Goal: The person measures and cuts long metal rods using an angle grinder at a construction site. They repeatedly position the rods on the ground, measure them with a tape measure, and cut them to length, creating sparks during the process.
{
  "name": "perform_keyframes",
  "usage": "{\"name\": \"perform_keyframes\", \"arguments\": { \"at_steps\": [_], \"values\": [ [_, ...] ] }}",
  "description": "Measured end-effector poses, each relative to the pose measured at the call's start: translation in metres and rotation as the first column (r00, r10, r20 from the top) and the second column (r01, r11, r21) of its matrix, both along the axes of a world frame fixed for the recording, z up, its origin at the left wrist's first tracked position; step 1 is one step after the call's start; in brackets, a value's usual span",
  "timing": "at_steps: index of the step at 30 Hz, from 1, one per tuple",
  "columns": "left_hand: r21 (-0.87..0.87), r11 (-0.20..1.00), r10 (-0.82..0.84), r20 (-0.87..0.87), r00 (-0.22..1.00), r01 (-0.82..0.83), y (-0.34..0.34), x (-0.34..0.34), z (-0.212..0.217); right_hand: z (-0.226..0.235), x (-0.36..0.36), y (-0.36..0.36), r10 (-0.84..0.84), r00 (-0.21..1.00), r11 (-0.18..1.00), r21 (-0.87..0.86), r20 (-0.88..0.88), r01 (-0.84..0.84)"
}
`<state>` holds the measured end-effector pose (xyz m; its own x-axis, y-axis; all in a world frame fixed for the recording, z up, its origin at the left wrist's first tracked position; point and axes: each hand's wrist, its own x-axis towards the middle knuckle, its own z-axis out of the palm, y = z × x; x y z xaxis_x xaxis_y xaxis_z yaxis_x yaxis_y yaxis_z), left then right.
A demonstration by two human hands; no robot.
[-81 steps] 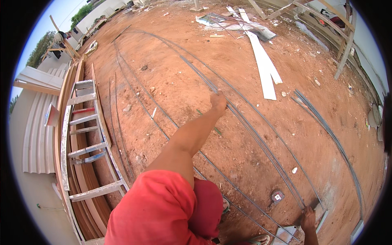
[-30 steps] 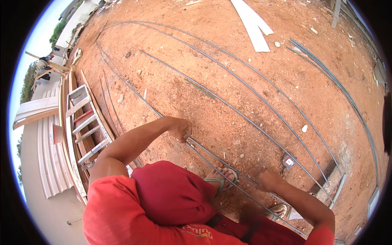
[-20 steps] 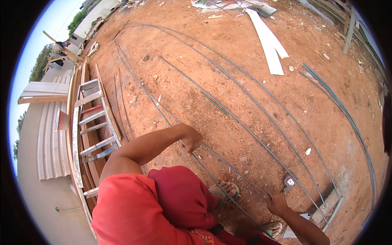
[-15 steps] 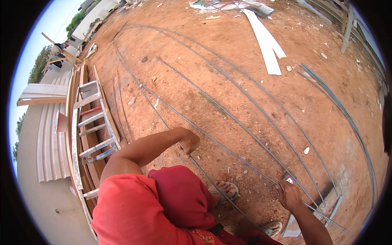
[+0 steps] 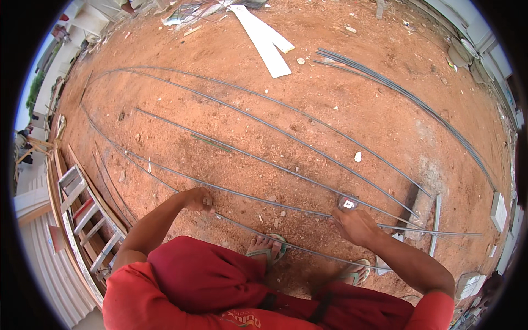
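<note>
Head view, looking down on red-brown bare earth at an outdoor building site. A long steel rod lies on the ground just ahead of the person's sandalled feet, one of several thin rods spread in rough parallel across the dirt. Left hand is clenched on the rod; right hand rests fingers-down on the rods beside a small round tape measure, its grip not discernible. A bundle of rods lies farther right, white boards beyond, and a ladder on stacked timber at left, beside corrugated sheeting.
</note>
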<state>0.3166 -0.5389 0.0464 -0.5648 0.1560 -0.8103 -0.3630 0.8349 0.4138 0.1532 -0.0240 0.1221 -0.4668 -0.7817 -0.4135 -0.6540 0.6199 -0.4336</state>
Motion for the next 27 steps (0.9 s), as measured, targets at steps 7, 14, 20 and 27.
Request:
{"name": "perform_keyframes", "arguments": {
  "at_steps": [7, 14, 20, 27],
  "values": [
    [-0.058, 0.983, 0.160, -0.202, 0.966, -0.175, -0.003, 0.010, -0.004, 0.014, -0.057, -0.012, 0.045, 0.971, 0.997, -0.050, -0.233, -0.059],
    [0.322, 0.542, 0.837, -0.124, 0.533, -0.776, -0.035, 0.018, -0.043, 0.010, -0.059, -0.017, 0.051, 0.969, 0.997, -0.050, -0.241, -0.065],
    [0.586, -0.755, 0.569, 0.366, -0.736, -0.293, -0.048, -0.036, -0.023, 0.025, -0.049, -0.017, -0.004, 0.978, 0.998, -0.054, -0.210, -0.007],
    [0.786, -0.575, 0.740, 0.383, -0.553, -0.226, -0.052, -0.110, -0.013, 0.026, -0.003, 0.039, -0.144, 0.984, 0.987, -0.089, -0.108, 0.135]
  ]
}}
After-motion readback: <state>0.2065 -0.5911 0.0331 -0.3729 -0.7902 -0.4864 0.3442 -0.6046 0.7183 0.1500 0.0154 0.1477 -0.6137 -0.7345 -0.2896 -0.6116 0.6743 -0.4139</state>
